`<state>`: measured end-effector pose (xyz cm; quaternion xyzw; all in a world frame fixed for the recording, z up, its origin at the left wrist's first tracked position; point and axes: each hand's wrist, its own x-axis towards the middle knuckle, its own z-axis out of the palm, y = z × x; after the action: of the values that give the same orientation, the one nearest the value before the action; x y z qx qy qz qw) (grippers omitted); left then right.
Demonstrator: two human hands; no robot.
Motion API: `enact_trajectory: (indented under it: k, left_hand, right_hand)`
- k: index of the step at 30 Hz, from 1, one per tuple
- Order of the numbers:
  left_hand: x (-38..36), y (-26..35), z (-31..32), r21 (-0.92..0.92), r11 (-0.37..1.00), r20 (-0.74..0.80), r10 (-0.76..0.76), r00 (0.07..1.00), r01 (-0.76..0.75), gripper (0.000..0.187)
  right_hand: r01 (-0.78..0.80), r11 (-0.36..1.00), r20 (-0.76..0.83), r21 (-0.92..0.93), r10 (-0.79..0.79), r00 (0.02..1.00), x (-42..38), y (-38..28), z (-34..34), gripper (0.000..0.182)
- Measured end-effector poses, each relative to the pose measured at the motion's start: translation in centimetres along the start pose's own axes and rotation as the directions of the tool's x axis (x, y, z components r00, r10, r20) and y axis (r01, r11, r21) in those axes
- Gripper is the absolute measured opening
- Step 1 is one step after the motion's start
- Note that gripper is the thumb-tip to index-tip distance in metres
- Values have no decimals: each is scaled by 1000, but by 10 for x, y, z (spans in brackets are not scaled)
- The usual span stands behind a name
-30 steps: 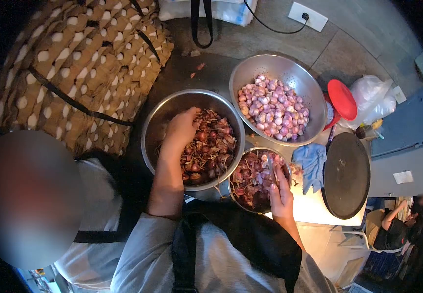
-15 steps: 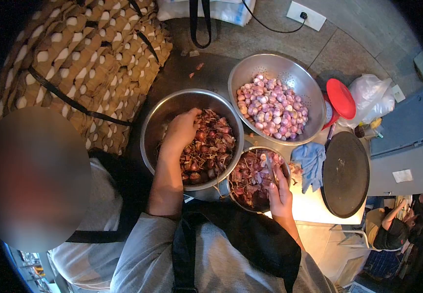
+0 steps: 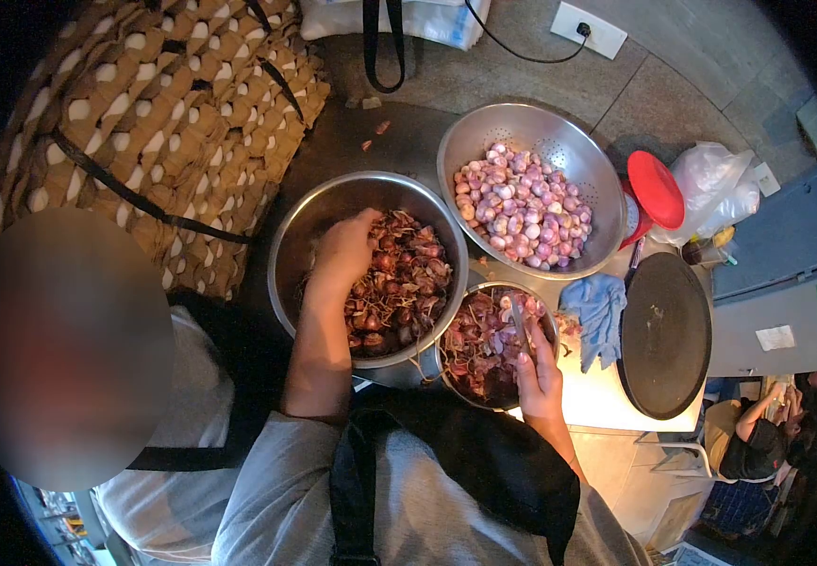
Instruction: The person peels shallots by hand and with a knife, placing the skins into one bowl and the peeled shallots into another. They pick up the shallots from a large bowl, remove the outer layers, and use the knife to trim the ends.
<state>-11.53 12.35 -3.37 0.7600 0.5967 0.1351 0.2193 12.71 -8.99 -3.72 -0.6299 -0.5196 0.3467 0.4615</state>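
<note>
My left hand (image 3: pixel 344 249) is down inside a large steel bowl (image 3: pixel 288 212), at the left of the unpeeled shallots (image 3: pixel 394 283). Its fingers curl inward, and the fingertips and anything in them are hidden. In my right hand (image 3: pixel 539 379) is a small knife (image 3: pixel 520 323), its blade pointing up and away from me. The knife is over a smaller pot (image 3: pixel 439 363) filled with reddish shallot skins (image 3: pixel 479 344). A pale peeled shallot (image 3: pixel 506 304) shows near the blade tip. Beyond the pot, a steel colander (image 3: pixel 607 179) holds many peeled shallots (image 3: pixel 526 208).
Right of the colander are a red scale (image 3: pixel 656 191), a blue cloth (image 3: pixel 595 316) and a dark round pan (image 3: pixel 665 335). Egg trays (image 3: pixel 154 123) are stacked at left. One person (image 3: pixel 182 406) is close on my left; another (image 3: pixel 758 439) sits far right.
My left hand has shifted slightly left and down within the bowl. My right hand with the knife stays nearly in place over the skins.
</note>
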Motion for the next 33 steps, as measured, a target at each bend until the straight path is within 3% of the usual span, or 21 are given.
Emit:
enact_trajectory:
  k: [12,17,33]
  left_hand:
    - [-1,-1,-2,35,995,-34,-92,995,93,35]
    - [0,-2,-2,42,995,-41,-86,995,88,34]
    - [0,-2,0,56,995,-42,-85,996,87,31]
  right_hand:
    - [26,997,-17,-78,-28,999,0,0,0,44]
    - [-71,997,6,-6,71,997,-1,3,-1,44]
    - [-67,998,3,-14,67,998,-2,4,-1,44]
